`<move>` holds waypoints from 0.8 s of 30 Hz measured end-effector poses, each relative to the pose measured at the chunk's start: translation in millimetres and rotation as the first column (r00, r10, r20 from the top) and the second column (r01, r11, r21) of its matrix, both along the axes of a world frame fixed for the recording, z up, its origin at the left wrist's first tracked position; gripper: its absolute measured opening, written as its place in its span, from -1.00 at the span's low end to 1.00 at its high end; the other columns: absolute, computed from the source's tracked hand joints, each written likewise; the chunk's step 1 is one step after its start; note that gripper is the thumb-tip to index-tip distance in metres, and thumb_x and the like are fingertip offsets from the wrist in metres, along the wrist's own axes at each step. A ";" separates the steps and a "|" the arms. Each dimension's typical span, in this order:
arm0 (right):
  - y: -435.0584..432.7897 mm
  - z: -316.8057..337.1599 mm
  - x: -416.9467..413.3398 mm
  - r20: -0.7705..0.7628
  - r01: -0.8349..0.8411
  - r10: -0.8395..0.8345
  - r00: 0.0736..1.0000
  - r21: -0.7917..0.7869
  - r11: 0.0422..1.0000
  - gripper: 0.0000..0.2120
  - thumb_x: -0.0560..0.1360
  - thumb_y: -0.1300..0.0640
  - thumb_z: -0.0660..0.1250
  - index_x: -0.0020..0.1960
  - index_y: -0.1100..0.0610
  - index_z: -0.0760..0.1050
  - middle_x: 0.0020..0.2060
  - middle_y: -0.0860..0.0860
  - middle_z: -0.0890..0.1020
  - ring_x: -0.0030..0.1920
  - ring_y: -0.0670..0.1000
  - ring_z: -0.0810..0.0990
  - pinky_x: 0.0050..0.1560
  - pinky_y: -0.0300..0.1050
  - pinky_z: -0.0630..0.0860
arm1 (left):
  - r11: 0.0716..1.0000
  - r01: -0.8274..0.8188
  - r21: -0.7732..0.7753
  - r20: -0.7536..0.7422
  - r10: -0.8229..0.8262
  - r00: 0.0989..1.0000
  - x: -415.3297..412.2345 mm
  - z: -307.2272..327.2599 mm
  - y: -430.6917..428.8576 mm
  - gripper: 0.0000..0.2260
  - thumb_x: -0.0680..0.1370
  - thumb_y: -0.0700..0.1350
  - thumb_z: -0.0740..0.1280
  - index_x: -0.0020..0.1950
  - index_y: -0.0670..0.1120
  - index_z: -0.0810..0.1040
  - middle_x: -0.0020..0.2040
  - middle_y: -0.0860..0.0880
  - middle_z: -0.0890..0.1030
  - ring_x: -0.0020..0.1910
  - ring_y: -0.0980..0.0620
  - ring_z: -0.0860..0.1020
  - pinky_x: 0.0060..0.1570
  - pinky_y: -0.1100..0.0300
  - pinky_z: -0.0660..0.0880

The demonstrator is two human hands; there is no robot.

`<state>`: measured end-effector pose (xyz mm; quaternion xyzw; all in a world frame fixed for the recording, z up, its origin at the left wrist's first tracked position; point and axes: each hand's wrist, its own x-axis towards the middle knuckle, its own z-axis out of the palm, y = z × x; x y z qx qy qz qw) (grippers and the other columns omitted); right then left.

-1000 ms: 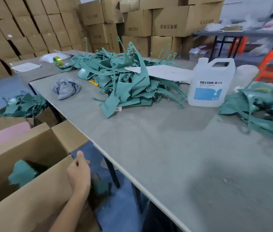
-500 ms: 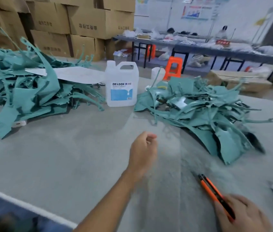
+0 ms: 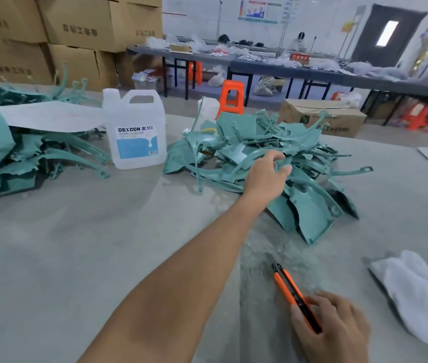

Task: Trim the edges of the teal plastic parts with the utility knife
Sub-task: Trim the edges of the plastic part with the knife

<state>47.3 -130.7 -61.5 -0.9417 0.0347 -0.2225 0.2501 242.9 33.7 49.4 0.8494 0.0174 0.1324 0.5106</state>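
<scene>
Under the right hand (image 3: 338, 328), nearest the viewer, an orange-and-black plastic utility knife (image 3: 295, 297) is being gripped by its rear end. Its long axis is being held diagonally, with the black tip pointed away and leftward toward the heap of teal plastic parts (image 3: 307, 205). That heap is being touched by the left hand (image 3: 265, 176), thumb and forefinger being held wide apart over a curved strip. Everything is being carried on a dusty pale grey tabletop (image 3: 76, 244). A white plastic jug (image 3: 137, 137) is being kept left of the left hand, and brown cardboard boxes (image 3: 76, 35) are stacked beyond it.
</scene>
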 end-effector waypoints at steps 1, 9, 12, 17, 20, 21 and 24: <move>-1.4 -2.2 1.0 0.013 0.002 -0.002 1.000 -0.003 1.000 -0.53 0.26 -0.21 0.23 -0.22 0.14 0.70 -0.13 0.13 0.69 -0.08 0.30 0.65 0.10 0.15 0.46 | 1.000 0.009 0.018 0.028 -0.009 1.000 -0.9 -1.5 -0.8 -0.76 0.64 -0.02 0.28 0.31 0.03 0.47 0.22 0.03 0.57 0.10 0.05 0.53 0.07 0.09 0.46; -5.4 -8.1 2.2 0.010 -0.037 0.037 0.999 0.005 0.999 -0.55 0.28 -0.20 0.26 -0.18 0.13 0.71 -0.14 0.13 0.68 -0.02 0.31 0.64 0.13 0.15 0.43 | 0.974 -0.187 0.131 0.441 0.111 0.890 -38.2 42.9 31.3 -0.74 0.67 -0.09 0.19 0.33 -0.08 0.49 -0.11 0.09 0.55 -0.28 0.25 0.48 -0.24 0.26 0.50; -4.5 -5.8 0.6 0.047 -0.041 0.041 0.998 -0.015 0.999 -0.73 0.23 -0.03 0.41 -0.21 0.13 0.70 -0.17 0.13 0.67 -0.07 0.32 0.64 0.07 0.20 0.47 | 0.969 -0.231 0.090 0.514 0.153 0.844 -56.0 65.8 63.7 -0.73 0.68 -0.08 0.21 0.38 -0.06 0.46 -0.23 0.09 0.54 -0.36 0.12 0.49 -0.34 0.31 0.50; -6.4 -8.9 0.0 0.026 -0.062 0.063 0.998 -0.027 0.998 -0.73 0.22 0.01 0.44 -0.17 0.14 0.72 -0.15 0.13 0.67 -0.01 0.32 0.62 0.14 0.20 0.42 | 0.953 -0.239 -0.185 0.476 0.300 0.827 -72.6 71.5 122.8 -0.81 0.66 -0.09 0.19 0.20 0.01 0.55 -0.19 0.10 0.58 -0.33 0.29 0.48 -0.33 0.43 0.42; -9.0 -9.8 -0.4 0.021 -0.093 0.094 0.995 -0.047 0.995 -0.77 0.26 0.07 0.59 -0.14 0.14 0.72 -0.14 0.14 0.67 0.00 0.31 0.62 0.15 0.21 0.41 | 0.955 -0.240 -0.177 0.302 0.284 0.910 -79.6 53.8 160.4 -0.80 0.67 -0.08 0.21 0.23 0.06 0.56 -0.10 0.09 0.63 -0.27 0.20 0.49 -0.23 0.30 0.44; -9.0 -9.8 0.0 0.015 -0.098 0.099 0.995 -0.046 0.994 -0.76 0.24 0.14 0.66 -0.13 0.15 0.71 -0.14 0.14 0.67 -0.01 0.31 0.62 0.15 0.24 0.42 | 0.959 -0.254 -0.128 0.225 0.277 0.934 -82.8 43.8 172.6 -0.78 0.66 -0.09 0.23 0.28 0.06 0.55 0.01 0.03 0.65 -0.16 0.15 0.52 -0.11 0.23 0.47; -11.0 -13.4 0.8 0.036 -0.078 0.079 0.996 -0.044 0.996 -0.80 0.29 0.10 0.58 -0.13 0.15 0.70 -0.13 0.13 0.66 0.00 0.27 0.60 0.16 0.18 0.39 | 0.887 -0.396 0.236 0.116 0.379 0.918 -98.9 10.1 201.7 -0.66 0.60 -0.10 0.32 0.38 0.03 0.48 0.29 -0.11 0.54 0.25 -0.09 0.50 0.33 -0.01 0.40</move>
